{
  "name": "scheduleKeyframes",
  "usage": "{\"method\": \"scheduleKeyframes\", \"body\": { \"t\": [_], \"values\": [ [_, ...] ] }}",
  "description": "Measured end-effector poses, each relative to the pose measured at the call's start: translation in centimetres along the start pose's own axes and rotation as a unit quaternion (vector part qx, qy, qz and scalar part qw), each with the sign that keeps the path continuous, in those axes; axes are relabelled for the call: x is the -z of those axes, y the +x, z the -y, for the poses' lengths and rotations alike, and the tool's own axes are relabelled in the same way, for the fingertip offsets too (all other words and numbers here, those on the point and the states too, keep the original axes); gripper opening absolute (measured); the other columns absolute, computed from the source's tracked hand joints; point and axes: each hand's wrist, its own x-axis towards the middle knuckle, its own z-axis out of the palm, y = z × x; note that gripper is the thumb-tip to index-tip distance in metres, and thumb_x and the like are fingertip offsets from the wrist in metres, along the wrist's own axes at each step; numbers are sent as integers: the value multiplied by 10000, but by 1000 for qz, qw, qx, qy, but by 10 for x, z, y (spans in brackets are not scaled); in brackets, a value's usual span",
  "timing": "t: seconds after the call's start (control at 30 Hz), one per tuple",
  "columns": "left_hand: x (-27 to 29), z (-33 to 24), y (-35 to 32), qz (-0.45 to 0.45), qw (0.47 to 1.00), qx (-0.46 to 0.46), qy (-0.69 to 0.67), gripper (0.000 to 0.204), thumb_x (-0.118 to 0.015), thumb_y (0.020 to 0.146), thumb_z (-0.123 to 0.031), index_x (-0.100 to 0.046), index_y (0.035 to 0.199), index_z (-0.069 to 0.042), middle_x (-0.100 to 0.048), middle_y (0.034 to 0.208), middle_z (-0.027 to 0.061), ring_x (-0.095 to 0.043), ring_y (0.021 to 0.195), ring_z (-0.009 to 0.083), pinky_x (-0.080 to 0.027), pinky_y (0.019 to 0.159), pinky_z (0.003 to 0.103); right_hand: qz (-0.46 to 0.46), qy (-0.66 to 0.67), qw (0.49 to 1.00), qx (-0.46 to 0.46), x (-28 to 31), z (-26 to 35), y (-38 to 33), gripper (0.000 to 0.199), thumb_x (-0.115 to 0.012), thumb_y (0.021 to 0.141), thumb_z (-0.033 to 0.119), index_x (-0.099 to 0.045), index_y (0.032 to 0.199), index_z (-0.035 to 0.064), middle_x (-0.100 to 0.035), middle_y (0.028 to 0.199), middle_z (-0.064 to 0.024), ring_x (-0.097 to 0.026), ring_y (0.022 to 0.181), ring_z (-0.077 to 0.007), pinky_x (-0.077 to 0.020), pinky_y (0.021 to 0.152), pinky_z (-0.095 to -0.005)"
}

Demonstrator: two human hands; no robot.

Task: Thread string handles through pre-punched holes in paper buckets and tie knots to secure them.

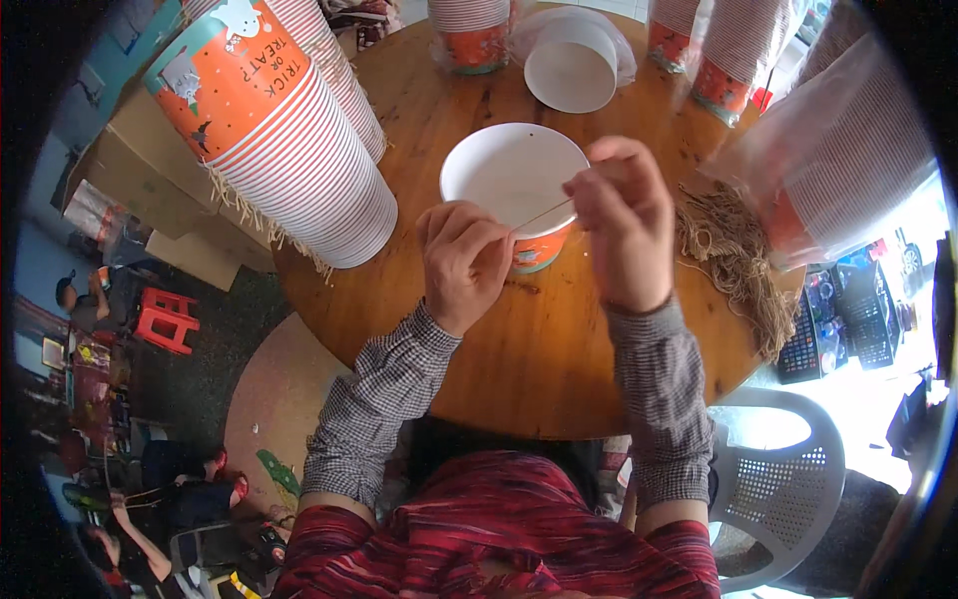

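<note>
A white-lined paper bucket (499, 170) with an orange printed outside stands upright on the round wooden table, with a small dark hole near its far rim. Over its near side, a thin tan string (544, 215) stretches taut between my hands. My left hand (464, 262) pinches one end at the bucket's near left. Raised at the near right rim, my right hand (631, 225) is closed on the other end and partly smeared by motion. To the right of it lies a loose bundle of tan strings (720, 235).
A tall stack of nested orange-and-white buckets (299, 160) leans at the left, strings hanging under it. Bagged stacks (848, 170) crowd the right, and a white bucket (571, 75) lies tipped at the back. A plastic chair (788, 479) stands near right. People sit at far left.
</note>
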Motion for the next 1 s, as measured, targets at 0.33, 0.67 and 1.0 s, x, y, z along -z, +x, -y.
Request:
{"method": "scheduleKeyframes", "body": {
  "t": [0.33, 0.67, 1.0],
  "values": [
    [-14, 12, -6, 33, 999, -9, 8, 109, -664, 769, -89, -658, 867, -138, -601, 903, -11, -573, 903, 198, -318, 952, 399, -39, 269, 962, 34, 31, 20, 9, 181, -509, 897, -5, -519, 1074, 32, -425, 638, 33, -406, 560, -89, -457, 777, -307],
    [-58, -35, -42, 181, 971, 1, -159, 272, -614, 802, -43, -590, 1073, -35, -587, 1028, 103, -590, 965, 254, -456, 881, 382, -133, 66, 964, -220, 96, -83, 2, 118, -557, 925, 137, -584, 1005, 55, -511, 682, -3, -495, 570, -111, -477, 580, -281],
    [-94, -15, -50, 279, 645, 472, -532, 234, -645, 842, -65, -537, 1040, -4, -623, 897, 105, -622, 840, 180, -505, 703, 318, -142, 193, 942, -237, 93, -96, -11, 110, -518, 950, 135, -559, 1033, 76, -509, 722, 0, -458, 583, -98, -377, 461, -236]
  ]
}}
